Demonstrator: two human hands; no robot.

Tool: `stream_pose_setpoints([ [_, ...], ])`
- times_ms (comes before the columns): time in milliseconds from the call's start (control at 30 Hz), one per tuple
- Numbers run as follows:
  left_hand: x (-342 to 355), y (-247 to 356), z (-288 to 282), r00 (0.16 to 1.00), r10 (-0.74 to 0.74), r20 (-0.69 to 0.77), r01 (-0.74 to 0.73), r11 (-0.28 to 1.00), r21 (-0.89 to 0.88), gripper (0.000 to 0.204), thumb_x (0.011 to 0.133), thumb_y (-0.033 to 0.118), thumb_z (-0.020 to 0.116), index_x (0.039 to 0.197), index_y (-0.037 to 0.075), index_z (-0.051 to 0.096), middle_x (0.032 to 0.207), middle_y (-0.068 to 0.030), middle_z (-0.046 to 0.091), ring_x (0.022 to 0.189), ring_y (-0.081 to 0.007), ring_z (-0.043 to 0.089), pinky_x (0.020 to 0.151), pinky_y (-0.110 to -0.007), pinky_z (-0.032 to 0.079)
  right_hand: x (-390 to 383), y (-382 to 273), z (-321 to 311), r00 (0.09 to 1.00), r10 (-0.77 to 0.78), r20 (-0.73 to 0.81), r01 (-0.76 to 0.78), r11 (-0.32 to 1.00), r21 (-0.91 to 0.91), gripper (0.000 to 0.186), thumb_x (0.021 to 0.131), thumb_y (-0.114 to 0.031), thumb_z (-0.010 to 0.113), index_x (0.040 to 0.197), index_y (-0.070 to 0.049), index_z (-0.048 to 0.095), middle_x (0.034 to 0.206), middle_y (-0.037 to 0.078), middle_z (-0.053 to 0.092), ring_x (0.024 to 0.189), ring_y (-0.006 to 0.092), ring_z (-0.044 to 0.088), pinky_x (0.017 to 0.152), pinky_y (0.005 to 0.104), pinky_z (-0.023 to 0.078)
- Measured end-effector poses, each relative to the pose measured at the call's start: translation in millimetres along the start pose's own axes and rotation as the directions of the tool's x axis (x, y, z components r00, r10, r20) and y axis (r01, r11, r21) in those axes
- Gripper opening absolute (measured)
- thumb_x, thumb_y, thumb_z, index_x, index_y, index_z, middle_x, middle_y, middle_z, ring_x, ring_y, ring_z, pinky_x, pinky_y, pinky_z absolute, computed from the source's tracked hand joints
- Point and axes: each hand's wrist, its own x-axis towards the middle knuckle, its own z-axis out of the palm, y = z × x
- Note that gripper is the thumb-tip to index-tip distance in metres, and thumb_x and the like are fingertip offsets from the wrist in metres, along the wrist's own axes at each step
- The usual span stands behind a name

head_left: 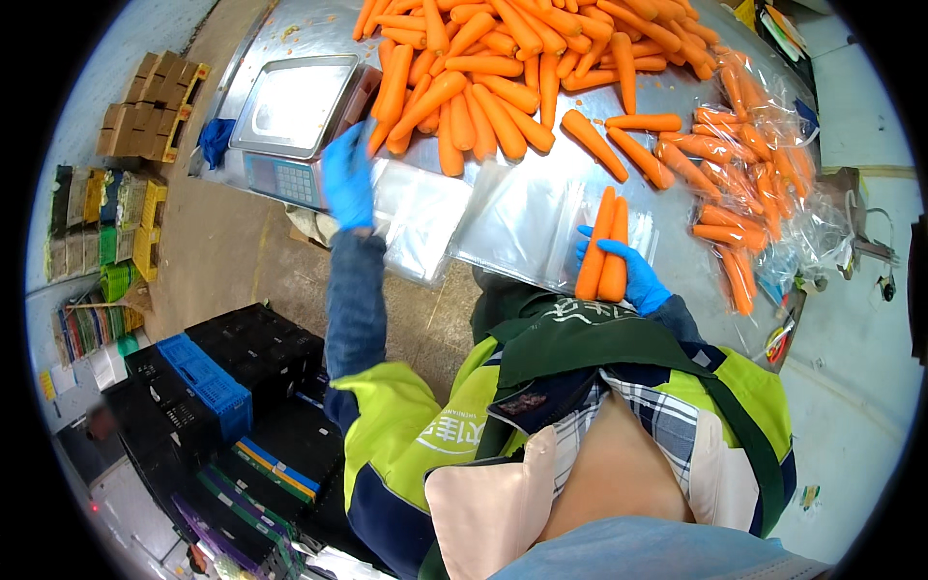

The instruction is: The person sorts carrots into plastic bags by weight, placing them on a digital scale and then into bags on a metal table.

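Observation:
My blue-gloved left hand point(348, 179) is raised beside the silver scale point(290, 101), at the left edge of the loose carrot pile point(493, 68); its fingers are smeared by motion. My right hand point(638, 275), also gloved, grips two long carrots point(604, 246) lying lengthwise, side by side, at the front edge of the steel table point(237, 68). Flat clear plastic bags point(503, 222) lie left of those carrots, with more point(416, 222) below my left hand. A few separate carrots point(592, 140) lie just above my right hand.
Bagged carrots point(735, 184) crowd the table's right side. A blue cloth point(217, 142) hangs at the left end. Stacked crates point(251, 396) stand behind me at lower left. Cardboard boxes point(145, 111) and more crates point(97, 222) line the left wall.

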Motion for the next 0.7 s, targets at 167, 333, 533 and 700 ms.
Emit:
stream_pose_setpoints([
  [167, 55.9, -39.6, 123.7, 0.962, 0.080, 0.263, -0.227, 0.770, 0.596, 0.050, 0.079, 0.036, 0.072, 0.120, 0.011, 0.060, 0.110, -0.0139, 0.061, 0.103, -0.0332, 0.058, 0.085, -0.044, 0.048, 16.4, -11.4, 27.0, 1.000, -0.014, 0.001, 0.014, 0.997, -0.076, 0.060, 0.084, -0.024, 0.066, 0.136, -0.001, 0.046, 0.112, 0.012, 0.061, 0.106, 0.0213, 0.059, 0.096, 0.0360, 0.048],
  [333, 71.8, -72.3, 146.4, 0.885, -0.067, 0.460, -0.262, 0.744, 0.614, 0.052, 0.077, 0.040, 0.073, 0.115, 0.007, 0.061, 0.098, -0.0171, 0.063, 0.093, -0.0342, 0.062, 0.079, -0.045, 0.049, 23.0, -24.3, 22.5, 0.995, -0.103, 0.011, 0.104, 0.992, -0.065, 0.062, 0.087, -0.024, 0.064, 0.140, -0.001, 0.041, 0.114, 0.012, 0.060, 0.107, 0.0213, 0.059, 0.097, 0.0371, 0.048],
  [533, 18.3, 10.1, 148.8, 0.828, -0.284, 0.483, 0.416, 0.889, -0.191, 0.050, 0.090, 0.034, 0.066, 0.122, -0.002, 0.055, 0.111, -0.0130, 0.062, 0.096, -0.0194, 0.060, 0.082, -0.032, 0.049, 35.5, -37.7, 5.0, 0.969, -0.247, -0.018, 0.248, 0.968, 0.033, 0.058, 0.088, -0.018, 0.066, 0.137, 0.000, 0.043, 0.116, 0.013, 0.059, 0.106, 0.0205, 0.059, 0.095, 0.0351, 0.049],
  [700, -58.1, 136.6, 168.9, 0.557, -0.320, 0.767, 0.813, 0.397, -0.425, 0.036, 0.094, 0.026, 0.061, 0.122, 0.003, 0.055, 0.103, -0.0049, 0.061, 0.090, -0.0119, 0.058, 0.080, -0.027, 0.048, 38.4, -39.2, 4.4, 0.956, -0.291, 0.035, 0.291, 0.957, 0.019, 0.058, 0.087, -0.019, 0.069, 0.137, 0.000, 0.044, 0.118, 0.011, 0.060, 0.110, 0.0202, 0.058, 0.096, 0.0354, 0.048],
])
